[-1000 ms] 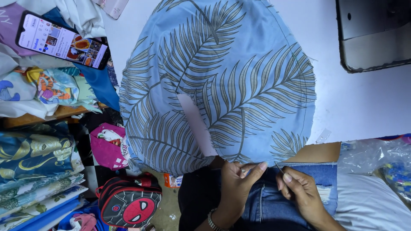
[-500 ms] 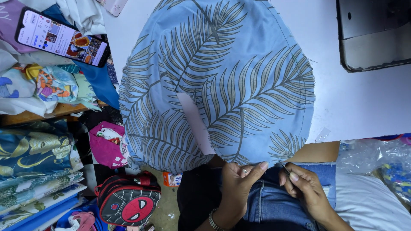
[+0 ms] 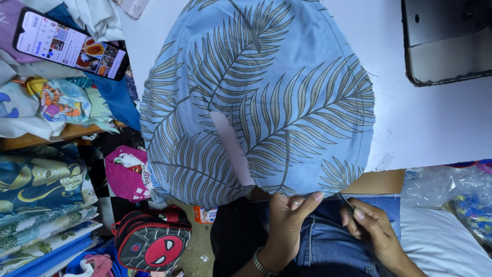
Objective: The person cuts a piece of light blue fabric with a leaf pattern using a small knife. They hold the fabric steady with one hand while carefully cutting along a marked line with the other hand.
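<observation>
Head view: left hand curled, thumb up, pinching the leaf-print fabric at its near hem. Right hand just beside that hem, fingers closed on a thin dark tool (type unclear). White tabletop bare beyond the fabric's far-right edge.

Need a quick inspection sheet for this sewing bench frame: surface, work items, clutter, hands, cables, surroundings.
Surface: white table, partly covered by cloth.
Work items: blue leaf-print fabric spread flat, a pale strip lying on it; its near edge hangs at the hands.
Clutter: phone with lit screen on piled cloth; clear plastic bag at right.
Hands: left hand pinches the fabric edge; right hand holds a thin dark tool, kind unclear.
Cables: nothing seen.
Surroundings: sewing machine base top right; folded fabric stack and red-black backpack at left.
</observation>
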